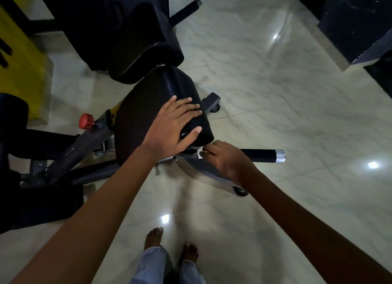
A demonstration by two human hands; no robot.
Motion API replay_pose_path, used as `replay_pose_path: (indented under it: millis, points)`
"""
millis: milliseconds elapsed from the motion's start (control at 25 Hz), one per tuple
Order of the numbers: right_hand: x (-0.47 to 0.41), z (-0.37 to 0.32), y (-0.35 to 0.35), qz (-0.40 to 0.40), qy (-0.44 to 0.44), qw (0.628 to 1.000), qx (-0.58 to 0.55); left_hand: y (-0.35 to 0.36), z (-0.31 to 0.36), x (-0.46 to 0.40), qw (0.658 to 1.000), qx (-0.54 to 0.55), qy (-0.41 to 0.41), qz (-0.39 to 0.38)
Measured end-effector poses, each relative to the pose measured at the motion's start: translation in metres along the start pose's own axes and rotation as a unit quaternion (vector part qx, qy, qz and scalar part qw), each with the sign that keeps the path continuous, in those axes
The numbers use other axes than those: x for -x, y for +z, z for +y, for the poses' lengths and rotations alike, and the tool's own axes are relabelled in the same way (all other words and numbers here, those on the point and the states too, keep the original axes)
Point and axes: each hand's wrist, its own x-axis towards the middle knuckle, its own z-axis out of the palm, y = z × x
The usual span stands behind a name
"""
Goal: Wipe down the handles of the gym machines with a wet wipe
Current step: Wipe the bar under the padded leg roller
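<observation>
One wet wipe point(200, 154), white and bunched small, sat wrapped against the near handle point(257, 155) at its inner end, where the black grip met the grey frame point(184, 156). Our right hand point(226, 159) curled round it there, pinching wipe to bar; we judged this the start of a stroke, since the grip outward to the silver end cap point(280, 155) lay uncovered. Our left hand point(171, 126) lay flat, fingers straight, on the black seat pad point(148, 105), thumb over its front edge, probably to brace us while leaning over. A second handle point(186, 10) projected beyond the backrest point(127, 39), untouched. A red knob point(86, 120) stood left of the seat. Bare feet point(153, 238) stood on the glossy tiled floor point(275, 82).
</observation>
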Motion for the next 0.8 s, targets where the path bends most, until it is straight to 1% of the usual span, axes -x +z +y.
replay_pose_path:
  millis: [40, 120, 200, 240, 360, 440, 560, 640, 800]
  points:
    - [0.006, 0.007, -0.003, 0.005, 0.014, 1.000, -0.028, 0.000, 0.000, 0.000, 1.000, 0.000, -0.001, -0.002]
    - [0.011, 0.021, -0.006, 0.002, 0.081, 0.994, -0.071, 0.000, 0.000, 0.000, 1.000, -0.002, -0.001, -0.003]
    - [0.003, 0.026, -0.004, -0.034, 0.168, 0.976, -0.133, -0.001, 0.000, 0.000, 1.000, -0.004, -0.002, -0.004]
    - [-0.003, 0.025, -0.004, -0.038, 0.187, 0.966, -0.173, 0.000, 0.000, 0.000, 1.000, -0.004, -0.002, -0.005]
    - [-0.004, 0.026, -0.004, -0.014, 0.179, 0.953, -0.242, 0.000, 0.000, 0.001, 1.000, -0.006, 0.000, -0.006]
    - [0.004, 0.037, -0.006, -0.018, 0.179, 0.955, -0.234, 0.000, -0.001, 0.000, 1.000, -0.003, 0.001, -0.005]
    - [0.001, 0.043, -0.007, -0.102, 0.221, 0.959, -0.147, 0.001, 0.000, 0.000, 1.000, -0.003, 0.000, -0.001]
    - [-0.003, 0.039, -0.006, -0.130, 0.218, 0.959, -0.126, 0.001, 0.000, -0.001, 1.000, -0.001, 0.003, 0.001]
    - [0.006, 0.046, -0.019, -0.085, 0.206, 0.956, -0.189, 0.000, 0.000, 0.000, 1.000, 0.002, 0.003, 0.003]
